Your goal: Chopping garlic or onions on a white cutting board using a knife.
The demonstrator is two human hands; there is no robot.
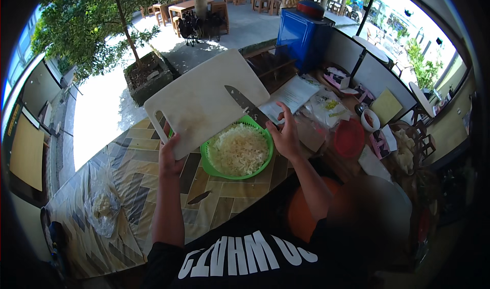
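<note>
My left hand grips the lower left edge of a white plastic cutting board, near its handle slot. The board is raised and tilted above the table, its near edge over a green plastic basket. Chopped pale food fills much of the basket. In my right hand is a kitchen knife, its dark blade pointing up and left across the board's right part. Small white bits cling to the blade. The knife's handle is mostly hidden in my hand.
On the wood-patterned table cover lie a clear plastic bag with pale contents and a dark, thin piece. At right are a red basket, a white bowl, tissue packs and plastic bags. An orange container stands near my right forearm.
</note>
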